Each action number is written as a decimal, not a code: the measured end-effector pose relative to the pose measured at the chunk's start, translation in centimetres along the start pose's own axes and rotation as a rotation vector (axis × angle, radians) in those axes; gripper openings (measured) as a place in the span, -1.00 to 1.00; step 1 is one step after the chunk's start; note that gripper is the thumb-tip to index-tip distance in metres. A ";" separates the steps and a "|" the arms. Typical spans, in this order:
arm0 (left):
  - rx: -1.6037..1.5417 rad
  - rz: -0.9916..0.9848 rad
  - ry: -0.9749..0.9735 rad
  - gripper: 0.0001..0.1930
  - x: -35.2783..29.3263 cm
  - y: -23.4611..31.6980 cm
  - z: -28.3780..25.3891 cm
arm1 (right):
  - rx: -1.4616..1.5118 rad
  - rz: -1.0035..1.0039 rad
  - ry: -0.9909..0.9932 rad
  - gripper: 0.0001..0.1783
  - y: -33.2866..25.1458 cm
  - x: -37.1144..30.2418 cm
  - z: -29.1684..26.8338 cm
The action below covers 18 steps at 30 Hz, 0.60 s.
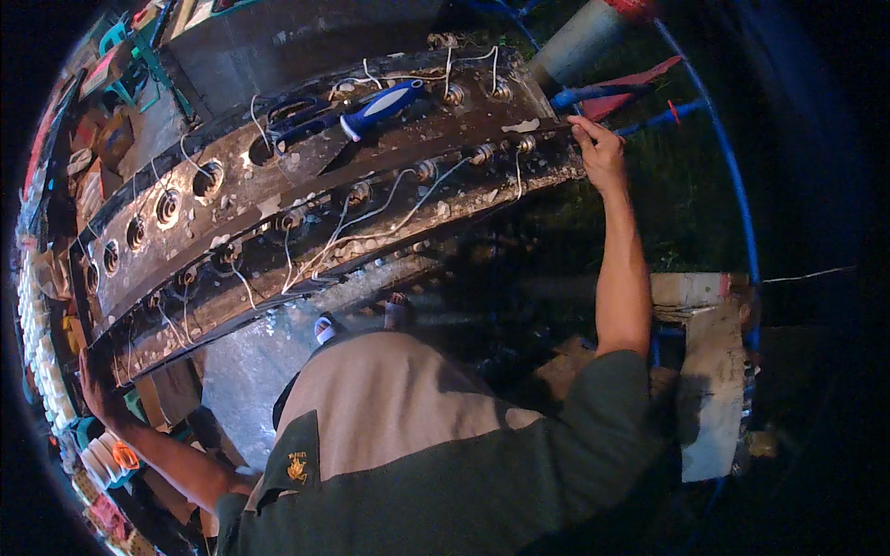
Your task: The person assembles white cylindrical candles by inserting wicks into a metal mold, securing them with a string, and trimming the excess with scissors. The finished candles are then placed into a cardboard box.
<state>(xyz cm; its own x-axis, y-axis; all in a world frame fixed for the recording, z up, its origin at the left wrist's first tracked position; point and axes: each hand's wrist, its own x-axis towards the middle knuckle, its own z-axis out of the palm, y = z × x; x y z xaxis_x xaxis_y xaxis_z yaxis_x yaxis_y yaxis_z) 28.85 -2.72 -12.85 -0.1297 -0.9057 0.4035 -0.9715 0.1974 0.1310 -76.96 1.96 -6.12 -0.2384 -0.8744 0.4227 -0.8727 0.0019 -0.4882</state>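
Both my arms are spread along a long, dirty wooden panel [297,181] set with two rows of round lamp sockets [168,208]. Thin white wires [408,222] hang from many of them. At the panel's right end my right hand [603,156] is closed, with thumb and fingers pinching its edge. My left hand [99,387] is at the lower left corner, its fingers bent up against the end; shadow hides part of them. On the panel lie a tool with a blue-and-white handle [385,107] and a dark tool with loop grips [301,120].
Whitish flakes are scattered over the panel. A grey cylinder [579,44] and blue metal tubing [728,176] stand at the right. A worn, light-coloured board [714,398] lies lower right. Clutter, including a stack of white rings with orange [109,459], fills the left side.
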 end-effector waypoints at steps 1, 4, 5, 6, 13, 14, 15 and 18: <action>-0.049 -0.005 0.013 -0.56 0.0 -0.2 0.0 | 0.001 -0.009 -0.009 -0.66 -0.2 -0.1 0.0; -0.603 -0.248 0.065 -0.55 0.1 0.1 0.5 | -0.027 0.102 0.045 -0.67 -1.5 -0.9 -0.3; -0.573 -0.219 0.061 -0.55 0.1 0.0 0.4 | -0.010 0.133 0.152 -0.69 -2.3 -1.4 -0.3; -0.547 -0.191 0.062 -0.55 0.1 0.0 0.5 | 0.005 0.165 0.261 -0.70 -3.4 -1.8 -0.3; 0.042 -0.087 0.108 -0.60 0.0 -2.1 -1.7 | -0.226 -0.181 -0.021 -0.72 -16.1 -7.4 1.6; 0.068 -0.115 0.181 -0.60 1.2 -0.9 -2.0 | -0.185 -0.177 -0.015 -0.73 -16.7 -7.9 2.4; 0.108 -0.139 0.289 -0.61 2.2 0.3 -2.9 | -0.104 -0.180 -0.035 -0.75 -16.6 -8.3 2.7; -0.055 -0.131 0.590 -0.62 6.1 16.1 -5.4 | 0.208 -0.112 -0.026 -0.78 -15.1 -8.5 2.8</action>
<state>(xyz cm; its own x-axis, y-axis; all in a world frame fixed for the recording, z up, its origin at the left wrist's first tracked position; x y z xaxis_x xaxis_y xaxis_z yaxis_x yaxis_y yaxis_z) 13.47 -2.99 -3.41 0.1371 -0.5659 0.8130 -0.9584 0.1317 0.2533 -60.53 7.95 -4.46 -0.1312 -0.8757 0.4646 -0.7862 -0.1936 -0.5869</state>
